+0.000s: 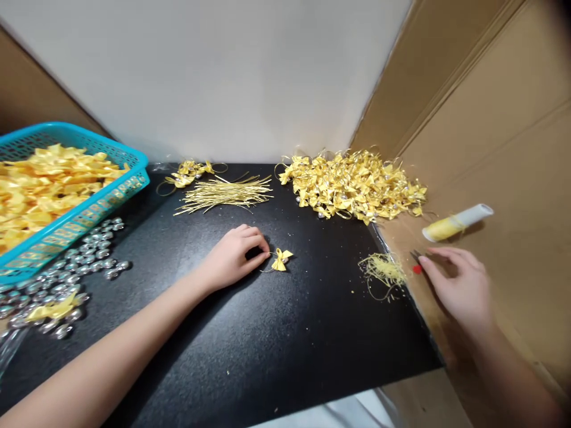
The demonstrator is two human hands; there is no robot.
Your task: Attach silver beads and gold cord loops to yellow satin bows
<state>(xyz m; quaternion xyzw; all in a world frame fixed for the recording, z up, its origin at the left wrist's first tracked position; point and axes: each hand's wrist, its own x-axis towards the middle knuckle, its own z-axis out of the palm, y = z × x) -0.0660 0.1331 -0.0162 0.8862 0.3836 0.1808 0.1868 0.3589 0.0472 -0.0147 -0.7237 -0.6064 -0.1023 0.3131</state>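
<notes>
Thumb and fingertips of my left hand are closed in a pinch on the thin cord of a yellow ribbon bow, which lies on the black tabletop. Off to the right, my right hand has its thumb and fingers on small snips with dark pointed blades; most of the tool is hidden by the hand. Something small and red shows beside the blades; I cannot tell if it belongs to them. Near that hand sits a heap of short yellow cord clippings.
A blue basket of yellow ribbon bows stands left, with silvery beads in front. Gold cord lengths and a few bows lie at the back, near a big pile of finished-looking bows. A yellow-wound tube lies right.
</notes>
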